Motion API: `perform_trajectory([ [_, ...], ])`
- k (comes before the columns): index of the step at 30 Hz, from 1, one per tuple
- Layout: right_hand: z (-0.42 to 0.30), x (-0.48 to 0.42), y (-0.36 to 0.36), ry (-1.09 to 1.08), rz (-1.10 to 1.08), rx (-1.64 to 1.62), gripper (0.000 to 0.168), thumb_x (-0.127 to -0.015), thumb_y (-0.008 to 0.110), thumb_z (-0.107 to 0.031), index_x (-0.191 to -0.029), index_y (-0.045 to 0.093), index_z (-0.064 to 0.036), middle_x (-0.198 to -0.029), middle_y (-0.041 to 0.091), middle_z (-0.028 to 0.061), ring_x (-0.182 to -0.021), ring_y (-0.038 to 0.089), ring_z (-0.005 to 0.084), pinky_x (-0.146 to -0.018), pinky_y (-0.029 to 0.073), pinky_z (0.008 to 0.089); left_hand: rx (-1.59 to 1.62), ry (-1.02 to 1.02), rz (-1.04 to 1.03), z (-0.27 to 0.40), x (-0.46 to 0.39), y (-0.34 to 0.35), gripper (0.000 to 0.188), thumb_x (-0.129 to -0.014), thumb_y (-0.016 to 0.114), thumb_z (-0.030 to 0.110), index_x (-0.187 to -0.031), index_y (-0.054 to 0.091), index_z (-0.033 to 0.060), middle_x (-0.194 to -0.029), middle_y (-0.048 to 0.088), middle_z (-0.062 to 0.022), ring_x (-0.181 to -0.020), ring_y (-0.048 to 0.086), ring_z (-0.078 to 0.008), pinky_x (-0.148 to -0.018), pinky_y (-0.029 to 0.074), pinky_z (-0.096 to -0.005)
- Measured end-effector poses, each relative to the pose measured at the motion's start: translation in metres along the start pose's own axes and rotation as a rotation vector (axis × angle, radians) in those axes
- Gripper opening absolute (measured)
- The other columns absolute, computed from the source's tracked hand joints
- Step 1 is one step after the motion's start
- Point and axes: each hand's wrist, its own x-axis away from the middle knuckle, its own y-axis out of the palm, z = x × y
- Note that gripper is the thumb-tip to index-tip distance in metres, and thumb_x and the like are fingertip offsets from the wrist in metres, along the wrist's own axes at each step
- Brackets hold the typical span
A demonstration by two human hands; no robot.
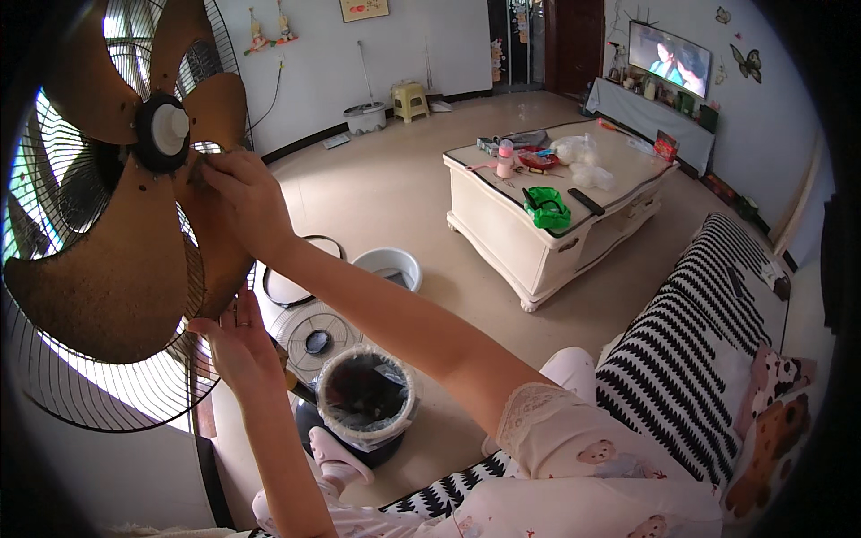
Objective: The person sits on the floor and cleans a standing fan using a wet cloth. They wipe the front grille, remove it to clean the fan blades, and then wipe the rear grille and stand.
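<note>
A large pedestal fan with its front guard off fills the left side. Its brown blades (128, 269) look dusty around a hub with a white cap (169, 132). My left hand (242, 336) grips the lower edge of one blade, thumb on the near side. Above it, my right hand (245, 198) reaches to the same blade near the hub. Its fingertips press a small dark wad (197, 176) to the surface; the fingers mostly hide it, and its material is unclear. Behind the blades stands the black rear wire guard (87, 413).
A lined trash bin (366, 430) stands below my arms. Beside it lie a wire fan guard (303, 333), a black ring (329, 240) and a grey basin (407, 259). A cream coffee table (498, 222) with clutter stands ahead; a sofa with a zigzag cover (672, 350) is at right.
</note>
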Motion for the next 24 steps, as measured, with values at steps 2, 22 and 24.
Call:
perform_trajectory([
  [2, 0.005, 0.015, -0.003, 0.058, -0.022, 0.039, 0.024, -0.071, 0.057, -0.001, -0.094, 0.063, -0.001, -0.098, 0.059, 0.0119, -0.093, 0.055, 0.0286, -0.079, 0.047, 0.0345, 0.002, -0.028, -0.001, 0.001, -0.002, 0.001, 0.066, -0.091, 0.032, 0.051, -0.132, 0.026, 0.0009, -0.129, 0.038, -0.0194, -0.121, 0.039, -0.0284, -0.105, 0.034, -0.0376],
  [22, -0.038, 0.084, -0.035, 0.666, 0.044, -0.131, 0.02, -0.079, 0.056, 0.005, -0.095, 0.066, -0.003, -0.085, 0.064, 0.0105, -0.076, 0.063, 0.0211, -0.068, 0.049, 0.0287, -0.218, -0.114, 0.037, 0.005, 0.007, 0.004, 0.068, -0.093, 0.014, 0.056, -0.14, 0.018, 0.0077, -0.143, 0.03, -0.0111, -0.135, 0.02, -0.0186, -0.11, 0.0, -0.0443],
  [24, -0.017, 0.074, -0.031, 0.643, 0.066, -0.087, 0.017, -0.08, 0.056, 0.002, -0.094, 0.066, -0.003, -0.084, 0.064, 0.0103, -0.073, 0.062, 0.0203, -0.067, 0.049, 0.0279, -0.222, -0.109, 0.037, 0.003, 0.007, 0.006, 0.068, -0.093, 0.014, 0.056, -0.14, 0.018, 0.0076, -0.142, 0.03, -0.0121, -0.135, 0.021, -0.0187, -0.111, 0.002, -0.0431],
])
